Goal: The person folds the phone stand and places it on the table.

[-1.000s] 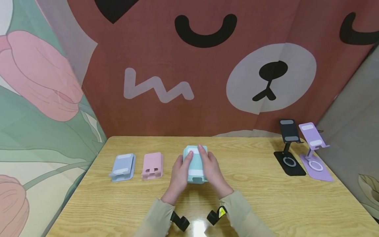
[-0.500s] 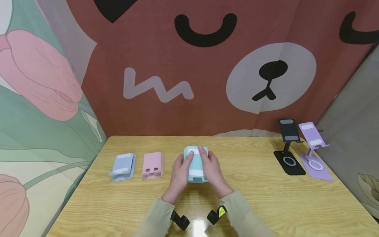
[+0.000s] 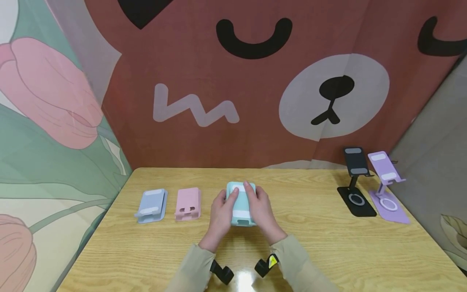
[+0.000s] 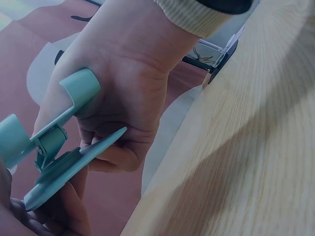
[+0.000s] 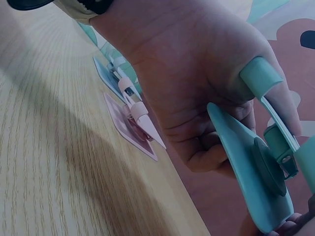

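Observation:
A teal folding phone stand (image 3: 240,205) is held just above the wooden table (image 3: 321,243), in the middle. My left hand (image 3: 221,211) grips its left edge and my right hand (image 3: 260,207) grips its right edge, fingertips on the upper plate. In the left wrist view the teal stand (image 4: 64,164) is partly unfolded, with the base plate and the upper plate joined at a hinge and the right hand (image 4: 128,98) curled round it. The right wrist view shows the teal stand (image 5: 246,169) edge-on in the left hand (image 5: 197,93).
A folded blue stand (image 3: 151,205) and a folded pink stand (image 3: 187,203) lie flat to the left of my hands. A black stand (image 3: 355,178) and a purple stand (image 3: 386,184) stand unfolded at the far right. Printed cloth walls close in the table's back and sides.
Almost nothing: both hands keep their hold on the teal stand and their fingers shift only slightly on it.

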`<state>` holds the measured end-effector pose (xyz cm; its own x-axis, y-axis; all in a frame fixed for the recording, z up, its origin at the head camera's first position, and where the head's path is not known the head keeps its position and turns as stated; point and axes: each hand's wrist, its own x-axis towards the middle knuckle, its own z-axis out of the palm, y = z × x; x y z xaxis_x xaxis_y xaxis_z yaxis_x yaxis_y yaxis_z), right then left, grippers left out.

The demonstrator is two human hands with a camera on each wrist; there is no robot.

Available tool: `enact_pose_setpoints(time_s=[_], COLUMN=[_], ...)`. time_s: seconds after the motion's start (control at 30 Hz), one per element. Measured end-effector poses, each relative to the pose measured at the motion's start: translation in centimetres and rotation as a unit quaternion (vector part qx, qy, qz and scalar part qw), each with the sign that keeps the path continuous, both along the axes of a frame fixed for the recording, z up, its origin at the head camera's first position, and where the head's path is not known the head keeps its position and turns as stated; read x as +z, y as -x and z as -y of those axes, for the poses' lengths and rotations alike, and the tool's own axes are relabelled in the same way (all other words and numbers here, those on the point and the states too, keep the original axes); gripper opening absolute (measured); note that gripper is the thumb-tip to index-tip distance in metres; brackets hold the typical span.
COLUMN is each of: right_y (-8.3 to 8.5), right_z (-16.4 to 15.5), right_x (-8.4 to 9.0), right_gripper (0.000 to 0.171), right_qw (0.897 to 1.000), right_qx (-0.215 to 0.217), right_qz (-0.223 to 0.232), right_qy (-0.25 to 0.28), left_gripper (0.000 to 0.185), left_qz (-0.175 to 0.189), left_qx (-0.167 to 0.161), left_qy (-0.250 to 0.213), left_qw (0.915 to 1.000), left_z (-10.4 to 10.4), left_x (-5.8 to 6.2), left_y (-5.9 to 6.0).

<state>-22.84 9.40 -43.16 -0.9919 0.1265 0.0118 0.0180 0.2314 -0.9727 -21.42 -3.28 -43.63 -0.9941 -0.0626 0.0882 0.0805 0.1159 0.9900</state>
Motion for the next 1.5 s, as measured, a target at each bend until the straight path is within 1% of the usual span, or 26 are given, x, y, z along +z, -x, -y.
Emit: enact_pose_setpoints(time_s=[0.13,0.33,0.43,0.6,0.8,0.9,1.1,1.2,1.3,1.4,1.5], right_y=[-0.02,0.05,0.02,-0.13,-0.2,-0.12,-0.09,-0.08,0.01,0.15,0.32], right_z=[0.0,0.02,0.04,0.16,0.25,0.23,0.26,0.24,0.22,0.14,-0.11], right_x=[-0.1,-0.3,-0.3,-0.27,-0.37,-0.49,-0.53,-0.63,-0.71,-0.79,-0.68], right_gripper=[0.073,0.059,0.057,0.061,0.059,0.058,0.062,0.061,0.059,0.06,0.062], right_qw=[1.0,1.0,1.0,1.0,1.0,1.0,1.0,1.0,1.0,1.0,1.0], right_qx=[0.002,0.003,0.004,0.008,0.01,0.009,0.011,0.012,0.01,0.01,0.008], right_qz=[-0.001,-0.012,-0.011,-0.004,-0.007,-0.003,0.011,0.011,0.011,0.016,0.022], right_qy=[0.0,0.003,0.001,0.0,0.002,0.0,0.0,0.002,0.004,0.005,0.004], left_gripper=[0.05,0.047,0.046,0.045,0.044,0.043,0.041,0.04,0.042,0.044,0.046], left_qz=[-0.006,-0.014,-0.015,-0.014,-0.011,-0.01,-0.007,-0.008,-0.006,-0.004,-0.01], left_qx=[0.0,-0.002,-0.002,-0.001,0.0,0.002,0.002,0.002,0.001,-0.002,-0.007], left_qy=[0.0,-0.004,-0.007,-0.008,-0.013,-0.016,-0.023,-0.025,-0.023,-0.02,-0.016], left_qw=[1.0,0.9999,0.9999,0.9999,0.9999,0.9998,0.9997,0.9997,0.9997,0.9998,0.9998], left_z=[-0.01,-0.04,-0.05,0.03,0.09,0.09,0.08,0.08,0.1,0.19,0.39], left_x=[0.0,-0.11,-0.15,-0.25,-0.39,-0.33,-0.27,-0.25,-0.19,-0.27,-0.4], left_y=[-0.05,-0.03,0.01,0.02,0.09,0.05,-0.09,-0.12,-0.1,0.02,0.26])
